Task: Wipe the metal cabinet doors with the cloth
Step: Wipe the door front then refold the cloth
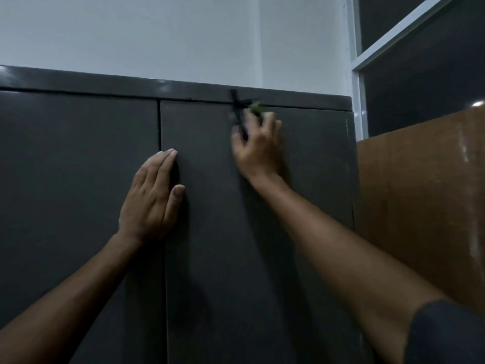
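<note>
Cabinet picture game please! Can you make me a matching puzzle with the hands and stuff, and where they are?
Things:
1. left hand
2. right hand
3. green cloth
4. brown cardboard box

Places:
a. right of the cabinet
b. flat against the door, near the gap between the doors
c. peeking out above the fingers, by the door's top edge
d. blurry, high on the right door

Pairs: 1-b, 2-d, 3-c, 4-a

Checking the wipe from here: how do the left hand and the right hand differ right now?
The left hand lies flat, fingers straight and together, on the right door beside the seam; the right hand is higher, near the door's top edge. The left hand holds nothing; a bit of green cloth shows past the right hand's fingers. The left hand is sharp, the right blurred. Both are against the same door.
</note>
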{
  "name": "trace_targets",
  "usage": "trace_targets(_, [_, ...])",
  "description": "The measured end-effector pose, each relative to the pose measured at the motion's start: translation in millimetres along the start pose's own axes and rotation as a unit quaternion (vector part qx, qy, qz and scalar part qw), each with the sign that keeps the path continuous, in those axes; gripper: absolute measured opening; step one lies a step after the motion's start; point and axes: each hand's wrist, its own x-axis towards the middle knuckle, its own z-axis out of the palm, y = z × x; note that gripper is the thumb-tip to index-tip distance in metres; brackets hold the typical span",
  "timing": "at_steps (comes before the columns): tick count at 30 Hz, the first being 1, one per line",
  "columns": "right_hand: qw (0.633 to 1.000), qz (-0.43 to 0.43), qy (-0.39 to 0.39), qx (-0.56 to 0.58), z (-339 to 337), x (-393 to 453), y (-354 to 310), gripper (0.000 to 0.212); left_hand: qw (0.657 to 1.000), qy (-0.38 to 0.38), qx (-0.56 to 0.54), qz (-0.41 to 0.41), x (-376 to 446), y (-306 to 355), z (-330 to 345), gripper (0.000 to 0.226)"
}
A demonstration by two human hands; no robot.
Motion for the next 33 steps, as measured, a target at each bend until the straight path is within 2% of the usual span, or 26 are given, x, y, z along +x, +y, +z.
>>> trace_targets(2, [0.993,-0.105,-0.05,0.023,8,-18,-43,0.04,0.999,0.008,-0.037,-0.014,0,-1,-2,0.073])
trace_targets(5, [0.934,-0.308,-0.159,0.087,-1,-74,-47,0.036,0.995,0.011,-0.088,-0.034,1,0,-5,0.074])
trace_targets(7, [0.903,-0.349,-0.21,0.137,-17,-91,-26,0.036,0.995,0.012,-0.095,-0.039,2,1,-7,0.074])
trace_targets(8, [0.904,-0.311,-0.234,0.179,-25,-95,-19,0.04,0.994,0.012,-0.1,-0.043,3,3,-9,0.074])
trace_targets(9, [0.911,-0.231,-0.252,0.23,-33,-97,-15,0.046,0.993,0.013,-0.107,-0.049,4,6,-11,0.074])
trace_targets(11, [0.903,-0.013,-0.258,0.343,-46,-93,-14,0.057,0.99,0.009,-0.127,-0.054,4,17,-18,0.076])
trace_targets(13, [0.843,0.156,-0.262,0.443,-55,-84,-14,0.056,0.985,-0.016,-0.158,-0.061,2,34,-25,0.075])
trace_targets(15, [0.771,0.246,-0.279,0.517,-60,-77,-13,0.046,0.966,-0.082,-0.209,-0.128,3,58,-33,0.074])
trace_targets(18, [0.686,0.317,-0.302,0.581,-68,-81,-19,0.03,0.919,-0.167,-0.259,-0.248,10,82,-36,0.064])
trace_targets(20, [0.658,0.351,-0.307,0.591,-73,-87,-21,0.03,0.887,-0.193,-0.287,-0.305,13,84,-36,0.054])
trace_targets(23, [0.642,0.385,-0.299,0.592,-78,-89,-16,0.03,0.84,-0.19,-0.343,-0.375,13,80,-36,0.032])
trace_targets(25, [0.633,0.397,-0.3,0.593,-81,-89,-12,0.028,0.793,-0.163,-0.392,-0.436,13,83,-38,0.022])
trace_targets(27, [0.646,0.395,-0.3,0.58,-83,-92,-14,0.024,0.734,-0.17,-0.444,-0.484,13,89,-43,0.021])
trace_targets(28, [0.664,0.388,-0.298,0.565,-84,-93,-16,0.021,0.718,-0.194,-0.459,-0.487,12,92,-45,0.021])
trace_targets(29, [0.683,0.381,-0.296,0.548,-85,-95,-18,0.018,0.715,-0.222,-0.463,-0.474,11,93,-46,0.023])
trace_targets(32, [0.709,0.368,-0.314,0.513,-88,-96,-21,0.022,0.763,-0.29,-0.416,-0.4,5,92,-46,0.053])
trace_targets(33, [0.711,0.365,-0.323,0.507,-89,-96,-21,0.02,0.775,-0.292,-0.404,-0.389,4,91,-44,0.053])
